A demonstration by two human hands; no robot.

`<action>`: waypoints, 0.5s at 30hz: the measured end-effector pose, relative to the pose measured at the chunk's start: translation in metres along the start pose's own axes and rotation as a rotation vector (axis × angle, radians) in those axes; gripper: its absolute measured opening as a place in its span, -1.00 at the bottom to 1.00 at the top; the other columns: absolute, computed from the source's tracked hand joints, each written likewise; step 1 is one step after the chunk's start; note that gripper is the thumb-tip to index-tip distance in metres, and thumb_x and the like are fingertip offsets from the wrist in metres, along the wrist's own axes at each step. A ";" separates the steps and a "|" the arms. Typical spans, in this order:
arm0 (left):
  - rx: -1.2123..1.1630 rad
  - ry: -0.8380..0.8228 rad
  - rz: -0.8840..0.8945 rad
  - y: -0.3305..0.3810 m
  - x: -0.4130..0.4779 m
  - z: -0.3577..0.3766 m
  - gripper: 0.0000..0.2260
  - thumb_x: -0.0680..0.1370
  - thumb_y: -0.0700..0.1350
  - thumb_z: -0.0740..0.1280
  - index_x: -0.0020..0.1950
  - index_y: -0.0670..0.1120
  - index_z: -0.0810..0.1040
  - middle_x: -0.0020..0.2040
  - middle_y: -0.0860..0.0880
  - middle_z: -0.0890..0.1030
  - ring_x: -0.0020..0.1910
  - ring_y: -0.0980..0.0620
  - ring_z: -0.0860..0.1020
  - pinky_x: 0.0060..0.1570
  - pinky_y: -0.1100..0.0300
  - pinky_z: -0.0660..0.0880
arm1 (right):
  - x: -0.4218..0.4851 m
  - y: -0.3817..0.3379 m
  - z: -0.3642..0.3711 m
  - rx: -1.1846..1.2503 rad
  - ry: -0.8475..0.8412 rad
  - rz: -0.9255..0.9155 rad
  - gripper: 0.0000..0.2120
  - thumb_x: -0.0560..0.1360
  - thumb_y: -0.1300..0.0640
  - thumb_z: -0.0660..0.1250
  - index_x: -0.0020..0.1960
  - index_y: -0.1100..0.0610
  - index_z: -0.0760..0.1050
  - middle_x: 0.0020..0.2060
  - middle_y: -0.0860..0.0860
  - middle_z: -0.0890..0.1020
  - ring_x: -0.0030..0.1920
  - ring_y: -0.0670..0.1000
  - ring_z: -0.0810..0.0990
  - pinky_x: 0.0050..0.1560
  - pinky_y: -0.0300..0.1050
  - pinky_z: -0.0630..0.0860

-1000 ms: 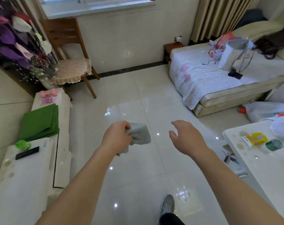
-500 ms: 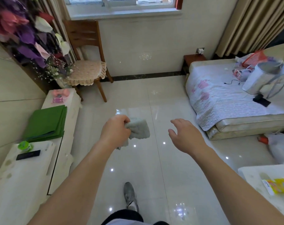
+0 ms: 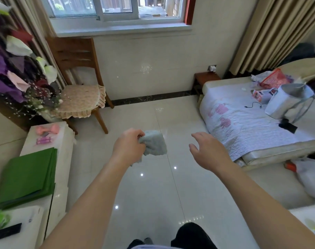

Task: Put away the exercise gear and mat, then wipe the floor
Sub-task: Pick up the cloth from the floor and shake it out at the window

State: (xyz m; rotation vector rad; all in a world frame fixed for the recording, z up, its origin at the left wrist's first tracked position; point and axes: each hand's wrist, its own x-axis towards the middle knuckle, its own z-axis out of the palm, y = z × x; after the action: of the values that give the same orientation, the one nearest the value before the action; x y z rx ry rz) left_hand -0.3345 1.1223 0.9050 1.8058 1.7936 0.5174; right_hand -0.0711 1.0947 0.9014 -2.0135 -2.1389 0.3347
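My left hand (image 3: 128,147) is closed around a pale grey-blue cloth (image 3: 155,145), held in the air above the glossy tiled floor (image 3: 153,191). My right hand (image 3: 208,151) hovers beside it with fingers spread and nothing in it. On the low white cabinet (image 3: 63,159) at the left lies the folded green mat (image 3: 27,175). Behind the mat sit a pink dumbbell (image 3: 47,128) and pink-purple hand grips (image 3: 43,140).
A wooden chair (image 3: 81,83) with a frilled cushion stands under the window. A low bed (image 3: 261,126) with bags and a cable fills the right side. Artificial flowers (image 3: 14,76) overhang the cabinet. A plastic bag (image 3: 311,178) lies on the floor at right. A dark remote (image 3: 5,231) rests on the cabinet.
The view has lifted and advanced toward the window; the white table at right has nearly left the frame. Both hands keep their pose, the cloth still in my left hand.
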 end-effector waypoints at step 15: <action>0.157 0.115 0.024 0.034 0.237 0.006 -0.84 0.46 -0.20 0.39 -0.03 0.04 0.58 -0.03 0.04 0.58 -0.07 0.05 0.54 -0.06 0.16 0.53 | 0.252 0.062 -0.012 0.059 -0.026 -0.050 -0.61 0.57 0.02 0.18 0.36 0.13 0.42 0.30 0.02 0.50 0.28 0.06 0.43 0.27 -0.01 0.41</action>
State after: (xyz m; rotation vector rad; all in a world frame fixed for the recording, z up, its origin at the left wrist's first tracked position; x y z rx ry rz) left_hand -0.2946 1.3588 0.8976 1.9403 1.9391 0.5113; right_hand -0.0243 1.3500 0.8899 -1.9303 -2.1648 0.4139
